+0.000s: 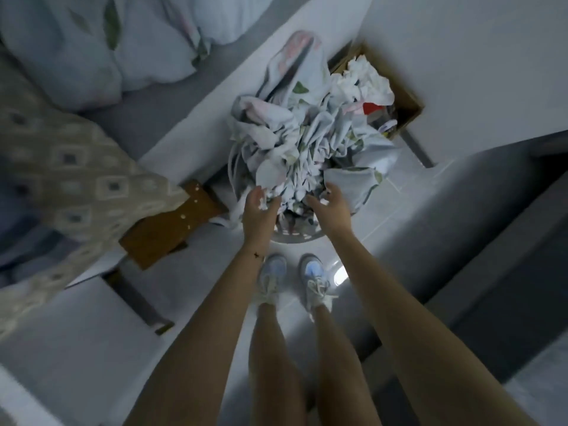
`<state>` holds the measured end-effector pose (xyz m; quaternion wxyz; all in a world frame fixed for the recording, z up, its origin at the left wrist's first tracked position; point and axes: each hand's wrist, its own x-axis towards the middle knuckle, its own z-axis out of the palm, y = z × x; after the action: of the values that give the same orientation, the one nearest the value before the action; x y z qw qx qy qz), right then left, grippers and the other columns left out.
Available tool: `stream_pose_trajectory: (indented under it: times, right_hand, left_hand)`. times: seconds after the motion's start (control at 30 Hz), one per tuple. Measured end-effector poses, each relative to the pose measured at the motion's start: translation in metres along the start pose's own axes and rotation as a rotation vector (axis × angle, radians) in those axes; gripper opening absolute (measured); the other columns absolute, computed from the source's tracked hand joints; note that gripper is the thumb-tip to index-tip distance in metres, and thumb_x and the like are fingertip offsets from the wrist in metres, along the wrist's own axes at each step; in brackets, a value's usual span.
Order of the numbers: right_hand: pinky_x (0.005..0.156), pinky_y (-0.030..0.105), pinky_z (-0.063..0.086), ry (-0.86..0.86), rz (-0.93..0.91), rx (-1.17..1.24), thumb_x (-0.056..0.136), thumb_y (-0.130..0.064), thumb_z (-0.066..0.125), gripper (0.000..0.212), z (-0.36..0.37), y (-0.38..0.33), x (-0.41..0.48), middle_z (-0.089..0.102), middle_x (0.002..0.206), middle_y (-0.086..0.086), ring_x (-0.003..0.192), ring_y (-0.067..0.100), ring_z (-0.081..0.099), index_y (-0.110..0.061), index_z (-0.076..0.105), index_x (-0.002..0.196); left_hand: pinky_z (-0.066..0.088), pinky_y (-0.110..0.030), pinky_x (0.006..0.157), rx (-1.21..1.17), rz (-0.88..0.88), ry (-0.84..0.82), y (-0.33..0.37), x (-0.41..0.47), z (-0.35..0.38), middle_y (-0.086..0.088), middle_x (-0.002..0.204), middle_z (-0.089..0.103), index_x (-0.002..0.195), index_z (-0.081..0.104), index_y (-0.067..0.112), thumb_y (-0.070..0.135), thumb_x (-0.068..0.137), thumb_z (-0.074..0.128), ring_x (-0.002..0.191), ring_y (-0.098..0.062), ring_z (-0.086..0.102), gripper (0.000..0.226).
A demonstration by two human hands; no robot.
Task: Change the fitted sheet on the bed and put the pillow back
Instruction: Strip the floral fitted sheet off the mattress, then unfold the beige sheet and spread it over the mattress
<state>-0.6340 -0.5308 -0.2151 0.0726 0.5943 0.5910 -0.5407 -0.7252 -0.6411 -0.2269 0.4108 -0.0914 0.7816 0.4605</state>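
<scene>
A crumpled pale floral sheet [307,142] is heaped in a white basket [295,237] on the tiled floor [399,210], just right of the bed [172,96], spilling over the rim on the far side. Both bare arms reach down to its near edge. The left hand [259,207] has a fold of the sheet between thumb and curled fingers. The right hand [330,207] hangs just over the cloth with its fingers spread and loosely bent, holding nothing. The pillow [76,56] lies on the bed at far left, with a patterned blanket [76,179] nearer, draped over the bed's edge. A brown wooden board [172,229] shows under the blanket. Beyond the basket, by the wall, stands a box [410,96] with white crumpled stuff in it. Two shoes [270,278] stand near the basket
</scene>
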Motion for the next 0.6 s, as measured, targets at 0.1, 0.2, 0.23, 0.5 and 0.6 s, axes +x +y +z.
stream_pose_trajectory:
  times: [0.1,0.2,0.23,0.5,0.6]
  right_hand:
    - [0.088,0.023,0.037,-0.020,-0.034,-0.019,0.090,-0.033,0.065,0.063,-0.029,-0.033,-0.078,0.055,0.136,0.007,0.125,0.022,0.052,-0.016,0.039,0.145]
    - [0.089,0.025,0.039,-0.045,-0.133,-0.084,0.090,-0.032,0.065,0.056,-0.058,-0.060,-0.153,0.058,0.131,0.007,0.119,0.022,0.055,-0.017,0.045,0.140]
    - [0.087,0.024,0.039,-0.056,-0.175,-0.105,0.090,-0.031,0.066,0.053,-0.068,-0.067,-0.178,0.060,0.128,0.006,0.116,0.020,0.056,-0.017,0.048,0.137]
    - [0.077,0.015,0.034,-0.258,-0.410,-0.205,0.092,-0.018,0.063,0.037,-0.097,-0.118,-0.328,0.055,0.109,-0.006,0.099,0.010,0.052,-0.013,0.058,0.128]
    - [0.078,0.014,0.038,-0.378,-0.503,-0.313,0.092,-0.021,0.063,0.036,-0.078,-0.129,-0.367,0.057,0.112,-0.003,0.095,0.006,0.054,-0.012,0.059,0.127]
  left_hand:
    - [0.043,-0.037,0.105,-0.036,0.022,0.050,0.035,-0.080,-0.034,-0.004,0.143,0.047,0.142,0.043,0.016,0.024,0.092,0.065,0.128,-0.017,0.047,0.056]
    - [0.046,-0.035,0.101,-0.069,0.054,0.110,0.063,-0.157,-0.067,-0.002,0.138,0.053,0.138,0.048,0.019,0.031,0.090,0.064,0.125,-0.017,0.051,0.052]
    - [0.047,-0.034,0.099,-0.075,0.061,0.125,0.071,-0.183,-0.078,0.000,0.135,0.055,0.136,0.052,0.020,0.034,0.090,0.063,0.122,-0.017,0.053,0.049]
    - [0.036,0.001,0.074,-0.254,0.115,0.388,0.095,-0.348,-0.166,0.015,0.123,0.052,0.138,0.047,0.023,0.023,0.099,0.054,0.093,0.019,0.051,0.039]
    - [0.036,0.001,0.074,-0.337,0.103,0.484,0.076,-0.390,-0.202,0.014,0.126,0.049,0.142,0.045,0.022,0.023,0.099,0.054,0.093,0.018,0.051,0.044]
